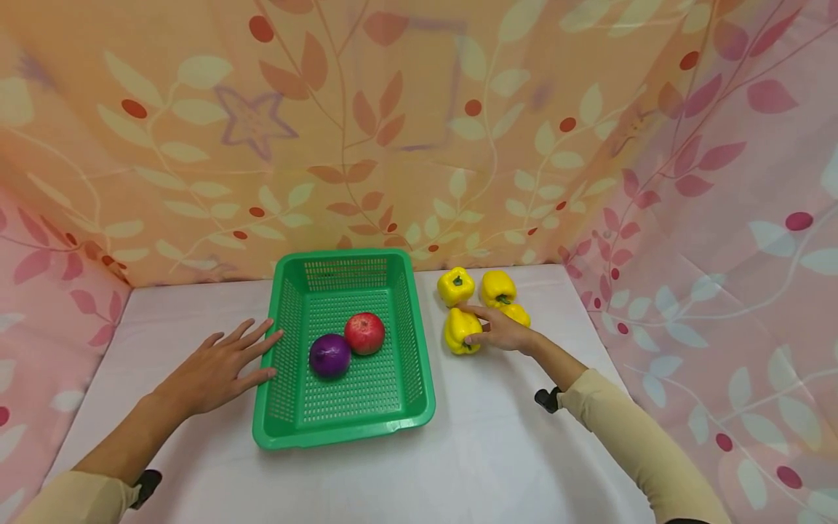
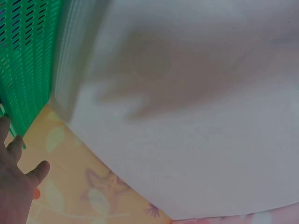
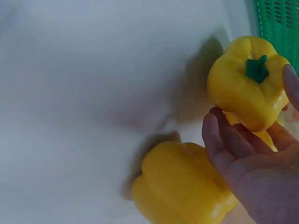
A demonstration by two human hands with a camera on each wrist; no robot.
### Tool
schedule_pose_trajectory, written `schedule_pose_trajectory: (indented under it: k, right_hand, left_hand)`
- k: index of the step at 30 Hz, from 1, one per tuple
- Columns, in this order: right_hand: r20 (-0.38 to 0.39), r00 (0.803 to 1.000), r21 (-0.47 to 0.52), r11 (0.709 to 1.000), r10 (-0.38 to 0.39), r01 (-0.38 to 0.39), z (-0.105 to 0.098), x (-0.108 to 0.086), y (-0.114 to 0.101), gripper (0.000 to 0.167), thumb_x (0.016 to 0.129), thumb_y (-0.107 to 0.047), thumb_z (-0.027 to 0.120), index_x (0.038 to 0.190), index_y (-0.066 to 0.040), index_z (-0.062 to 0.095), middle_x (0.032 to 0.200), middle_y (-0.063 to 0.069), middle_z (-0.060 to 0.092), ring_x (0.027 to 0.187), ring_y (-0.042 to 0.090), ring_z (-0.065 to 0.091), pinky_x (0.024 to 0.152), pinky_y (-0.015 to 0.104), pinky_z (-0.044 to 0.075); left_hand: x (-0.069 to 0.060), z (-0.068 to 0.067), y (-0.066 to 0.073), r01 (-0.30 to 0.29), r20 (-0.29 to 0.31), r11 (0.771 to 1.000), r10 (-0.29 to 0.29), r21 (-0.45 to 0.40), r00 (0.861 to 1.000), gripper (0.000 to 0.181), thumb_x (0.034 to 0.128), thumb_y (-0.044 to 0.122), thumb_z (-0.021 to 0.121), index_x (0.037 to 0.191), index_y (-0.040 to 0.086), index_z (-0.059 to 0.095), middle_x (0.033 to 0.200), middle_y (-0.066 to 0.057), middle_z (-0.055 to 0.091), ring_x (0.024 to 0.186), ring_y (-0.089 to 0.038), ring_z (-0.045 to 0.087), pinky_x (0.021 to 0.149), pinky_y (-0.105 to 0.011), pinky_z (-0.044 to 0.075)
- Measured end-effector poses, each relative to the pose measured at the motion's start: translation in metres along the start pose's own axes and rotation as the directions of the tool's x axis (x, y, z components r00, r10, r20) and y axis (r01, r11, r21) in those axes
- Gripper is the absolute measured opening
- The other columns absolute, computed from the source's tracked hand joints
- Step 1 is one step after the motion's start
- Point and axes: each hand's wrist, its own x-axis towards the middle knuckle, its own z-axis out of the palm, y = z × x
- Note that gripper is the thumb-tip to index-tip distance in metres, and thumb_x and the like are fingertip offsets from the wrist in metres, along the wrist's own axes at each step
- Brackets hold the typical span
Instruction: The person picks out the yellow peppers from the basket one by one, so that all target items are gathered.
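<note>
My right hand [image 1: 503, 332] is around a yellow bell pepper [image 1: 461, 333] to the right of the green basket [image 1: 424, 393]. In the right wrist view its thumb lies on one side of the bell pepper [image 3: 247, 88], with curled fingers [image 3: 229, 140] along the other side. My left hand [image 1: 212, 375] has its fingers spread at the basket's left rim; whether they touch it I cannot tell. Inside the basket, a purple onion [image 1: 330, 356] sits beside a red pomegranate [image 1: 364, 333].
More yellow bell peppers lie near the right hand: one behind [image 1: 456, 286], one farther right [image 1: 498, 288], and another [image 1: 517, 314] partly hidden by the hand. A white-covered table [image 1: 366, 484] bears everything. Patterned cloth [image 1: 419, 182] hangs along the back and sides.
</note>
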Motion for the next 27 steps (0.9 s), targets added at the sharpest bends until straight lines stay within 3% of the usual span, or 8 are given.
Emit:
schedule_pose_trajectory:
  k: [18, 23, 27]
  right_hand:
    - [0.007, 0.997, -0.032, 0.996, 0.082, -0.081, 0.002, 0.0, 0.001, 0.076, 0.096, -0.032, 0.067, 0.158, -0.012, 0.028, 0.157, 0.017, 0.035, 0.123, 0.037, 0.048, 0.105, 0.055, 0.042]
    - [0.007, 0.994, -0.034, 0.993, 0.113, -0.112, -0.006, -0.004, -0.005, 0.076, 0.097, -0.036, 0.066, 0.158, -0.013, 0.027, 0.159, 0.019, 0.03, 0.13, 0.042, 0.047, 0.107, 0.058, 0.04]
    - [0.011, 0.995, -0.023, 0.994, 0.104, -0.103, -0.019, -0.007, -0.01, 0.076, 0.098, -0.035, 0.064, 0.158, -0.01, 0.025, 0.16, 0.023, 0.025, 0.139, 0.047, 0.037, 0.11, 0.061, 0.035]
  left_hand:
    - [0.002, 0.001, -0.002, -0.001, 0.005, 1.0, 0.001, 0.009, 1.0, 0.072, 0.0968, 0.056, 0.054, 0.157, 0.022, 0.034, 0.16, -0.013, 0.031, 0.143, -0.046, 0.03, 0.105, -0.073, 0.028]
    - [0.002, 0.0, -0.003, 0.004, 0.011, 1.0, -0.004, 0.004, 1.0, 0.072, 0.097, 0.056, 0.054, 0.157, 0.022, 0.033, 0.161, -0.013, 0.03, 0.143, -0.046, 0.03, 0.105, -0.073, 0.027]
    - [0.002, 0.0, -0.004, 0.0, 0.016, 1.0, 0.0, 0.019, 1.0, 0.072, 0.097, 0.056, 0.053, 0.157, 0.021, 0.034, 0.161, -0.013, 0.031, 0.144, -0.044, 0.029, 0.106, -0.073, 0.027]
